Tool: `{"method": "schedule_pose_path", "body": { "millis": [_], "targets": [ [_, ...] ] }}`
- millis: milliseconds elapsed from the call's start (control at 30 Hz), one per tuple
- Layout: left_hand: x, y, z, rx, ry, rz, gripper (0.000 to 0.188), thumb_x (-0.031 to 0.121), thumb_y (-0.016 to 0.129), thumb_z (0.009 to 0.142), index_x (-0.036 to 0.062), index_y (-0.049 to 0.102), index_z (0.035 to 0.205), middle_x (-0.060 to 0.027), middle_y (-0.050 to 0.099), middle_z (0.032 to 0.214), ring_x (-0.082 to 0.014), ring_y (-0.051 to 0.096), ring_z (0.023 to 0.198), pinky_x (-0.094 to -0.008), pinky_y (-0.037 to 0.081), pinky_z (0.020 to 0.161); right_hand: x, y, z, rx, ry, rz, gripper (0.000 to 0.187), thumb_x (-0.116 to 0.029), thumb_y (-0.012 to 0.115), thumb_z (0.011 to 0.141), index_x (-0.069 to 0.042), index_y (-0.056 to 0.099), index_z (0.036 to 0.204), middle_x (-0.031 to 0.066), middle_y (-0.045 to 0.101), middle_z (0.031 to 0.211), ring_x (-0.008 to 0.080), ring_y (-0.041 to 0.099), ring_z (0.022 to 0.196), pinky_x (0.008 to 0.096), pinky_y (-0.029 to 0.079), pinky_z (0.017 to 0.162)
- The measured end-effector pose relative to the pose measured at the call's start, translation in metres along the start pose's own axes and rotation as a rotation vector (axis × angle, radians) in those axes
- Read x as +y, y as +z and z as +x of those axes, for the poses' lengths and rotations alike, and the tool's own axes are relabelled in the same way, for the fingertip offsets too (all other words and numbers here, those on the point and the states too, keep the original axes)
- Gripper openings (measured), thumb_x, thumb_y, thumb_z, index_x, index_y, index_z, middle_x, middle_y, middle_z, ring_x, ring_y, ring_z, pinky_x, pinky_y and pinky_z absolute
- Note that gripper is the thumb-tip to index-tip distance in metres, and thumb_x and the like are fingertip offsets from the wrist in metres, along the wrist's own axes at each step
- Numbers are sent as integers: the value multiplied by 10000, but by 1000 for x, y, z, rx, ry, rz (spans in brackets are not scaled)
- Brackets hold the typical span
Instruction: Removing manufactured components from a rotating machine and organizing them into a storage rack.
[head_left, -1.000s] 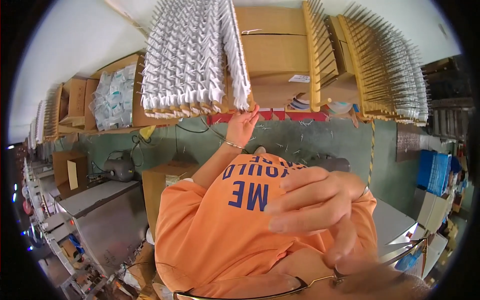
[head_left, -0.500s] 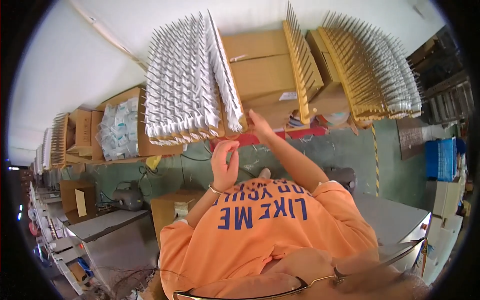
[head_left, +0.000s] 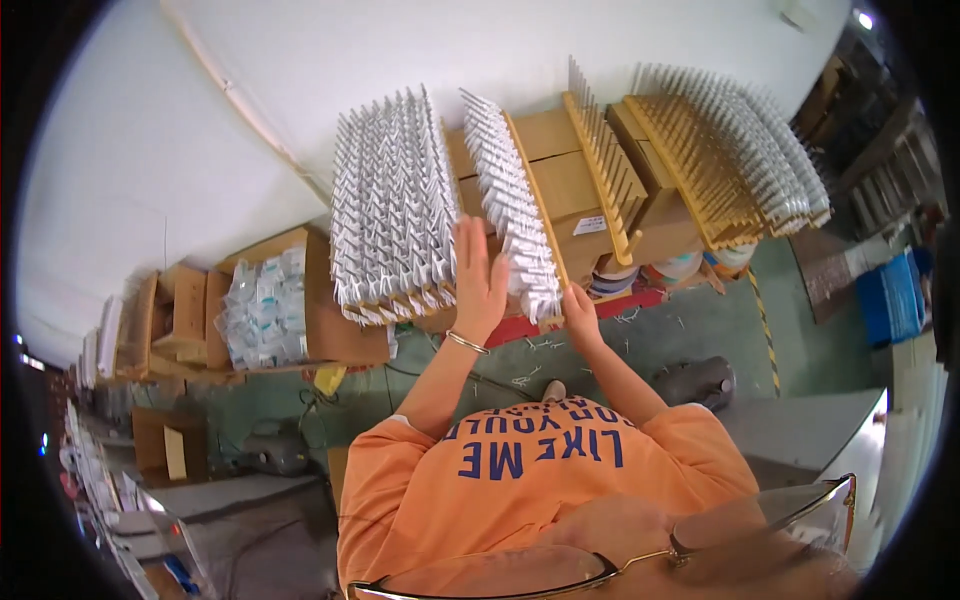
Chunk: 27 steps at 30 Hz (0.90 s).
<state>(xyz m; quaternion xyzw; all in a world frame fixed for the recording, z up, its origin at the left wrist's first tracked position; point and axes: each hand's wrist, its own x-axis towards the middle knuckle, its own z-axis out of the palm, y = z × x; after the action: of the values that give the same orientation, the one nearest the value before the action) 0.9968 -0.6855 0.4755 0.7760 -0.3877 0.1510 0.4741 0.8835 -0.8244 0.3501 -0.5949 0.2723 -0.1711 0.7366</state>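
A long wooden pin rack (head_left: 537, 210) is tilted on its side, its metal pins strung with small white pieces (head_left: 512, 205) facing left. My right hand (head_left: 580, 316) is closed round the near end of its wooden edge. My left hand (head_left: 482, 285) is open, fingers stretched toward the far side, close by the left of the white pieces; whether it touches them I cannot tell. Left of it stand several similar racks (head_left: 395, 210) in a packed row, full of white pieces. To the right, a wooden board with bare pins (head_left: 605, 170) stands on edge.
Behind the racks are cardboard boxes (head_left: 560, 185). More pin boards (head_left: 700, 170) are packed at the right. An open carton of clear plastic packs (head_left: 268, 310) sits at the left. Grey machines (head_left: 700, 383) and a blue crate (head_left: 890, 300) lie nearer and farther right.
The loaded rack has come away from the left row and turned, with a gap now between them. My left hand has moved forward beside it, fingers straightened; the view has shifted.
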Motion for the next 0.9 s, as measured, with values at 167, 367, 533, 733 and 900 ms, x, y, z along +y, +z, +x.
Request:
{"method": "schedule_pose_path", "body": {
  "millis": [167,367,533,733,900],
  "targets": [
    [15,-8,-35,-207,2,-199,581,224,414,878,-68,203,1334,-273,98,1411,-405,92,1315,-426,99,1068,-24,16,-73,299,-213,-153,266,-194,477,885,9,536,1046,34,528,733,87,464,672,242,402,603],
    [21,-74,-63,-257,96,-310,551,185,335,889,-55,163,1355,-203,95,1441,-311,57,1343,-372,55,1079,-35,54,-151,549,-370,-268,253,-185,481,883,-3,551,1045,27,521,674,91,467,618,245,408,568],
    [-17,-113,-16,-86,-29,-695,422,165,354,923,-8,321,1307,-153,449,1241,-235,448,1128,-328,339,955,-43,77,-252,523,-274,38,261,-170,493,882,-11,559,1078,-34,477,654,39,422,582,190,334,502],
    [-38,-113,64,-419,-179,-1028,455,135,383,925,26,240,1343,-71,519,930,-109,509,740,-243,435,639,-68,95,-397,509,-226,-81,275,-171,465,893,12,551,1079,-52,485,734,20,410,623,171,320,538],
    [-6,-106,51,-658,-125,-1206,268,173,403,931,26,444,1151,-23,518,816,-86,479,667,-204,409,589,-75,97,-488,516,-106,38,319,-190,481,885,38,530,1102,-31,462,599,35,389,492,180,322,458]
  ]
}}
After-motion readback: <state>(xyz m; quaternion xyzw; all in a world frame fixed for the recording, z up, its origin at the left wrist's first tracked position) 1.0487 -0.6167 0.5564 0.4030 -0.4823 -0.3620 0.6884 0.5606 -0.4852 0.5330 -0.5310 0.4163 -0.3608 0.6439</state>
